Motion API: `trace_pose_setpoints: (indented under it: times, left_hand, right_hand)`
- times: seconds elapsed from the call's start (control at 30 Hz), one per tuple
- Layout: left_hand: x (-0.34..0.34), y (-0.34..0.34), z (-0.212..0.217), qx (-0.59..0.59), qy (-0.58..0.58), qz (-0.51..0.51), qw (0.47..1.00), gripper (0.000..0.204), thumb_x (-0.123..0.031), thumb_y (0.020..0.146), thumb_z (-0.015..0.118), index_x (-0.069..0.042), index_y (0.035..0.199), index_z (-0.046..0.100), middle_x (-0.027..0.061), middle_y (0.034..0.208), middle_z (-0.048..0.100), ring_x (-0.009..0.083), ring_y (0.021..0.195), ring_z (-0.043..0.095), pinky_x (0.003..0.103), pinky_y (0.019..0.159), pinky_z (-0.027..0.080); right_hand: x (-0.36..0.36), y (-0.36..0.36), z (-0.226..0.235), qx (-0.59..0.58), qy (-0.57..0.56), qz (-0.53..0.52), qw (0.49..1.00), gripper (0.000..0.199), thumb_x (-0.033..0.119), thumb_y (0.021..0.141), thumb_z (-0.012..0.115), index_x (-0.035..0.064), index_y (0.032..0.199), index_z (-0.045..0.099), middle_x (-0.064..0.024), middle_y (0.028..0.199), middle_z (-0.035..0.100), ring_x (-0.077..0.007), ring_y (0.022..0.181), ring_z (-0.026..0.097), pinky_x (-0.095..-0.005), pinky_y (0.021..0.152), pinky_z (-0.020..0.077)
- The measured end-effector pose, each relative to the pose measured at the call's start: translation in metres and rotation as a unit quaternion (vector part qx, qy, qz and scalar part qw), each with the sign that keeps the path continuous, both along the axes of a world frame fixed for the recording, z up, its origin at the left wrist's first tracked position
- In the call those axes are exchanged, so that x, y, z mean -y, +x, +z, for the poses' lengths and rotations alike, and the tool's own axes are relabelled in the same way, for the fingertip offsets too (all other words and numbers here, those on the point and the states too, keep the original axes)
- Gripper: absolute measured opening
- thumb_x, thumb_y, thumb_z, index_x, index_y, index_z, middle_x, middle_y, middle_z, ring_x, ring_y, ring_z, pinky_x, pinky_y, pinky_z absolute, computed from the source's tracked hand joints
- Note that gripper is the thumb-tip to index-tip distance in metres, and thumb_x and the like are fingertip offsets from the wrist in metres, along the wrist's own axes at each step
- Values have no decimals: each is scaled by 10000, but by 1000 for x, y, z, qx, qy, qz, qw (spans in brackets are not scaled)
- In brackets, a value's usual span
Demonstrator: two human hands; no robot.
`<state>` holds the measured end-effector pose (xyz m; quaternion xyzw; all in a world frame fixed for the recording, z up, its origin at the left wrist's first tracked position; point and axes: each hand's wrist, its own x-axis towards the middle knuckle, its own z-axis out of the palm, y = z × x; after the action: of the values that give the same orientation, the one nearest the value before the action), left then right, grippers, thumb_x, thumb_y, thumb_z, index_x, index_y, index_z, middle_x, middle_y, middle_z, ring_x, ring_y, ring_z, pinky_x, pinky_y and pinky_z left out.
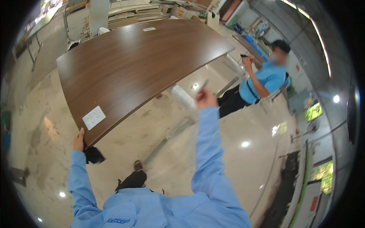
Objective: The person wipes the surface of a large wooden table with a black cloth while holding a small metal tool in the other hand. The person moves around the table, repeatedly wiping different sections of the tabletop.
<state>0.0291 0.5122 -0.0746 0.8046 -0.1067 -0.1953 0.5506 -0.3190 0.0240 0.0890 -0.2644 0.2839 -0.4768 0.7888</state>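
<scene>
A large dark brown wood-grain panel point(144, 60) spreads out in front of me, with a white label point(94, 117) at its near left corner. My left hand point(78, 140) grips that corner, thumb at the top edge and the other fingers mostly hidden. Just below the corner hangs a black cloth-like thing point(94, 155); whether my left hand also holds it is unclear. Raised to the right of the panel, my right hand point(206, 98) is closed on a thin, blurred stick-like object point(205, 83). Beside it is a roll-shaped bundle of clear plastic wrap point(184, 96).
A co-worker in a blue shirt and black cap point(266, 81) stands to the right, holding a small dark object point(243, 56). Stacked boards point(133, 13) lie beyond the panel. A plastic-covered bar point(167, 138) runs low across the shiny floor point(228, 152).
</scene>
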Motion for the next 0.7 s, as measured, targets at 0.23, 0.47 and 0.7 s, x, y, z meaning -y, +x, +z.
trace_pose_setpoints:
  times: [0.23, 0.47, 0.7]
  left_hand:
    - [19, 7, -13, -100, 27, -46, 994, 797, -706, 900, 534, 15, 1217, 660, 176, 1098, 687, 281, 958, 645, 424, 815, 534]
    - [28, 2, 17, -207, -44, -173, 962, 547, -548, 967, 594, -15, 1069, 664, 38, 663, 596, 106, 475, 506, 287, 415, 378]
    - [21, 50, 3, -269, -86, -361, 889, 441, -430, 993, 607, 1, 1070, 657, 32, 699, 608, 111, 549, 565, 272, 482, 449]
  right_hand:
    - [-134, -141, -61, -1, -143, -15, 990, 276, 159, 992, 602, 73, 1254, 594, -42, 1038, 689, -117, 824, 648, -250, 596, 540]
    - [-338, -78, -190, -62, 287, 63, 954, 138, 206, 975, 664, 81, 1034, 668, -37, 858, 659, -133, 737, 620, -247, 583, 528]
    - [-383, 121, -129, -151, 84, -19, 985, 263, 72, 931, 682, 44, 1180, 603, -48, 942, 685, -144, 801, 667, -295, 652, 555]
